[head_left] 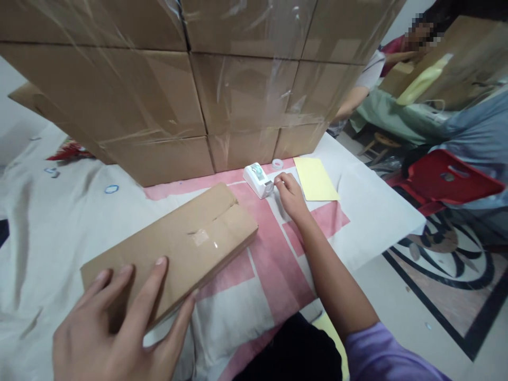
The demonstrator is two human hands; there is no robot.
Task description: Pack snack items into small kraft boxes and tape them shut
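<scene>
A long, flat cardboard box (pixel 170 238) lies slantwise on the cloth-covered table, with a small piece of clear tape (pixel 200 237) across its flap seam. My left hand (pixel 123 317) rests on its near left end, fingers spread over the top and thumb along the near side. Beyond the box's far right corner stands a small white tape dispenser (pixel 257 181) with a greenish roll inside. At its right end my right hand (pixel 289 193) is closed in a pinch; whatever is between the fingertips is too small to make out.
Large taped cartons (pixel 242 90) are stacked along the back. A clear tape roll (pixel 277 164) and a yellow sheet (pixel 316 179) lie near the dispenser. A blue ring (pixel 111 189) is at left. People sit beyond the table's right edge, by a red chair (pixel 448 177).
</scene>
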